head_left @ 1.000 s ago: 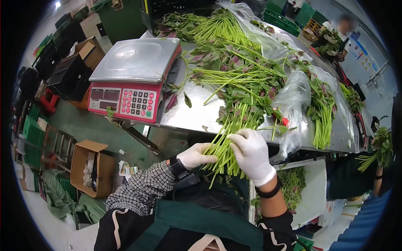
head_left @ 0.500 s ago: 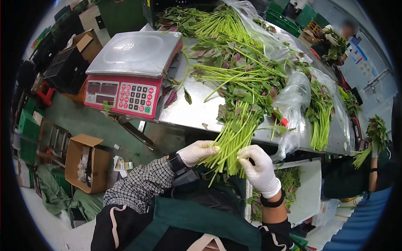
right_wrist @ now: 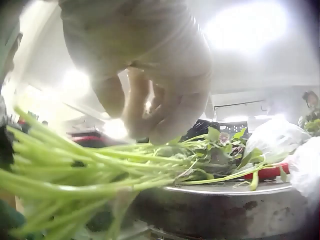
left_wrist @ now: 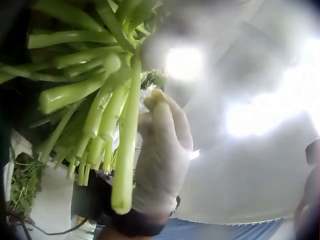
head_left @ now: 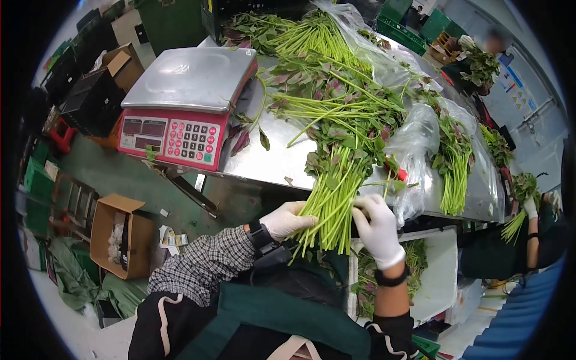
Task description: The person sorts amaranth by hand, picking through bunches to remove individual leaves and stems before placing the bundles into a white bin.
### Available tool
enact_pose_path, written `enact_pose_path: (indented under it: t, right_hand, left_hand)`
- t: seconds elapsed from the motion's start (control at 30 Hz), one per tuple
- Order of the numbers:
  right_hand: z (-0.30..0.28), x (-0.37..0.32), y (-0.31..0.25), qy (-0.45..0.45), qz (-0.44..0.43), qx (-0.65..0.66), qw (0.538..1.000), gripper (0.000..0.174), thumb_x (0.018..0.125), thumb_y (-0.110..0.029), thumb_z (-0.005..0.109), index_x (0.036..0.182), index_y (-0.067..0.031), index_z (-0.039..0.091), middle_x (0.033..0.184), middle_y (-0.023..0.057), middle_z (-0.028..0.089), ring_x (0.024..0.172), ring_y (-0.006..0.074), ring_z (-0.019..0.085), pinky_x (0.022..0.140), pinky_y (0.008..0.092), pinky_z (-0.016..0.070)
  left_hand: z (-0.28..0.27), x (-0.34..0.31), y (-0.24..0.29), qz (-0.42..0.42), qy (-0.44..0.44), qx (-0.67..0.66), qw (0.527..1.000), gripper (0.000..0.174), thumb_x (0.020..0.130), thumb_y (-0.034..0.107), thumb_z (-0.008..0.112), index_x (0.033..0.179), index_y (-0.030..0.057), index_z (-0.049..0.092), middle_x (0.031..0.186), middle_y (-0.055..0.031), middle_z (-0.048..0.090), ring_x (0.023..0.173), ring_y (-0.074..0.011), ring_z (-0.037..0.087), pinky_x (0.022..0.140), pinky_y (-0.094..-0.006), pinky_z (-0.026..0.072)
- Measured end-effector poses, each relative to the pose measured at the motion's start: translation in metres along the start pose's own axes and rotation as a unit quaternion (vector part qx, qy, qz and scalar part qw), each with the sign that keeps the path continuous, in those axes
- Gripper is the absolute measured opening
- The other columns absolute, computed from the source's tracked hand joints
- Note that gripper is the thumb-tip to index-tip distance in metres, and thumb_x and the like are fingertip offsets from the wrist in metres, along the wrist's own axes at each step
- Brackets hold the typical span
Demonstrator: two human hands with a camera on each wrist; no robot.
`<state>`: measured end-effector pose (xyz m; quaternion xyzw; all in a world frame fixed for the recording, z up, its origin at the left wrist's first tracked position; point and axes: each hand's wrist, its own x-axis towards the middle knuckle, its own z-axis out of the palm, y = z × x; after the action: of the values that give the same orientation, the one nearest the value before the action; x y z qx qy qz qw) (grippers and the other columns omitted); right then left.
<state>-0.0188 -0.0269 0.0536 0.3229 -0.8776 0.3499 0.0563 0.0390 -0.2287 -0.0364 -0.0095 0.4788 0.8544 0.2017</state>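
Observation:
A bunch of leafy greens (head_left: pixel 335 207) with long pale green stems and purple-tinged leaves hangs over the near edge of the metal table, stem ends toward the person. My white-gloved left hand (head_left: pixel 288 222) grips the stems from the left, thumb across them. On the other side, my gloved right hand (head_left: pixel 379 231) has its fingers curled, with thumb and fingertips together at the bunch's right edge. The right wrist view shows those fingertips pinching at the stems (right_wrist: pixel 100 165). The left hand's fingers are hidden beneath the bunch.
A red scale (head_left: pixel 174 135) with a steel pan stands left on the table. More greens (head_left: pixel 327 39) and plastic bags (head_left: pixel 414 141) cover the table behind. Below right is a white box (head_left: pixel 441 282) holding loose greens; a cardboard box (head_left: pixel 114 237) sits lower left. Another person (head_left: pixel 522 240) handles greens at right.
My right hand has drawn back from over the stems to the bunch's right side, then shifted slightly up and right. The left hand keeps its grip.

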Motion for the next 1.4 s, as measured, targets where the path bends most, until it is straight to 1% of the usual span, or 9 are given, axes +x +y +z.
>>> enact_pose_path:
  t: [0.2, 0.37, 0.5, 0.9, 1.0, 1.07, 1.27, 1.33, 1.4]
  right_hand:
    - [0.031, 0.021, 0.016, 0.011, -0.052, -0.084, 0.995, 0.013, 0.074, -0.005, 0.064, 0.086, -0.0018, 0.058, 0.088, 0.0137, 0.053, 0.075, 0.0274, 0.056, 0.066, 0.0330, 0.0457]
    - [0.012, -0.009, 0.017, 0.011, 0.044, 0.210, 0.977, 0.004, 0.080, 0.002, 0.055, 0.084, 0.0010, 0.055, 0.088, 0.0069, 0.055, 0.077, 0.0134, 0.053, 0.068, 0.0246, 0.0424]
    - [-0.016, -0.044, 0.016, 0.001, 0.130, 0.464, 0.876, 0.003, 0.086, -0.003, 0.056, 0.086, -0.0013, 0.054, 0.093, 0.0085, 0.058, 0.080, 0.0145, 0.057, 0.072, 0.0254, 0.0465]
    - [0.007, -0.043, 0.024, 0.021, 0.229, 0.372, 0.899, 0.008, 0.089, -0.007, 0.055, 0.094, -0.0022, 0.054, 0.083, 0.0000, 0.058, 0.075, 0.0061, 0.054, 0.070, 0.0202, 0.0446]
    - [0.005, -0.048, 0.020, 0.048, 0.220, 0.405, 0.886, 0.006, 0.089, -0.006, 0.055, 0.094, -0.0028, 0.054, 0.085, 0.0013, 0.059, 0.074, 0.0059, 0.054, 0.068, 0.0196, 0.0446]
    - [0.004, -0.051, 0.018, 0.061, 0.211, 0.421, 0.880, 0.009, 0.090, -0.009, 0.056, 0.095, -0.0022, 0.053, 0.088, 0.0047, 0.061, 0.077, 0.0079, 0.057, 0.071, 0.0216, 0.0472]
    - [0.004, -0.052, 0.002, 0.095, 0.163, 0.488, 0.852, 0.014, 0.089, -0.012, 0.057, 0.096, -0.0008, 0.052, 0.089, 0.0084, 0.062, 0.080, 0.0140, 0.060, 0.076, 0.0273, 0.0491]
    - [0.006, -0.051, 0.001, 0.093, 0.147, 0.500, 0.848, 0.015, 0.089, -0.013, 0.058, 0.096, -0.0011, 0.052, 0.089, 0.0094, 0.062, 0.079, 0.0148, 0.060, 0.076, 0.0284, 0.0485]
    - [0.007, -0.049, 0.001, 0.086, 0.132, 0.504, 0.849, 0.016, 0.089, -0.014, 0.058, 0.096, -0.0013, 0.052, 0.088, 0.0096, 0.062, 0.079, 0.0148, 0.060, 0.076, 0.0284, 0.0481]
  left_hand:
    - [0.005, -0.004, 0.008, -0.010, 0.020, -0.016, 1.000, 0.042, 0.082, -0.001, 0.050, 0.124, -0.0030, 0.047, 0.112, -0.0076, 0.059, 0.097, -0.0124, 0.057, 0.088, -0.0270, 0.0447]
    - [-0.002, 0.000, 0.000, -0.031, -0.004, -0.059, 0.998, 0.044, 0.085, -0.001, 0.048, 0.129, -0.0037, 0.042, 0.120, -0.0102, 0.055, 0.105, -0.0162, 0.055, 0.092, -0.0291, 0.0432]
    - [-0.009, 0.002, -0.005, -0.035, -0.021, -0.086, 0.996, 0.043, 0.085, 0.000, 0.047, 0.128, -0.0038, 0.042, 0.119, -0.0113, 0.055, 0.104, -0.0176, 0.056, 0.092, -0.0305, 0.0445]
    - [-0.001, -0.008, 0.011, -0.007, 0.049, 0.072, 0.996, 0.044, 0.089, 0.013, 0.056, 0.127, -0.0049, 0.043, 0.119, -0.0097, 0.054, 0.108, -0.0168, 0.053, 0.095, -0.0300, 0.0405]
    - [0.010, -0.035, 0.031, 0.166, 0.196, 0.440, 0.861, 0.051, 0.081, 0.012, 0.063, 0.124, -0.0062, 0.043, 0.118, -0.0149, 0.054, 0.109, -0.0210, 0.052, 0.096, -0.0318, 0.0390]
    - [0.023, -0.049, 0.045, 0.275, 0.226, 0.465, 0.810, 0.044, 0.076, 0.006, 0.063, 0.117, -0.0030, 0.052, 0.112, -0.0150, 0.056, 0.106, -0.0204, 0.054, 0.093, -0.0318, 0.0409]
    - [0.064, -0.046, 0.042, 0.027, -0.009, 0.134, 0.991, 0.046, 0.090, 0.009, 0.051, 0.132, -0.0020, 0.038, 0.117, -0.0124, 0.055, 0.083, -0.0124, 0.059, 0.067, -0.0213, 0.0471]
    - [0.070, -0.029, 0.036, -0.037, -0.039, 0.134, 0.990, 0.054, 0.091, 0.011, 0.049, 0.139, -0.0010, 0.026, 0.123, -0.0139, 0.052, 0.079, -0.0111, 0.060, 0.061, -0.0207, 0.0466]
    - [0.069, -0.015, 0.024, -0.078, -0.061, 0.087, 0.991, 0.039, 0.092, 0.013, 0.049, 0.127, -0.0024, 0.041, 0.103, -0.0095, 0.060, 0.066, -0.0080, 0.057, 0.054, -0.0187, 0.0438]
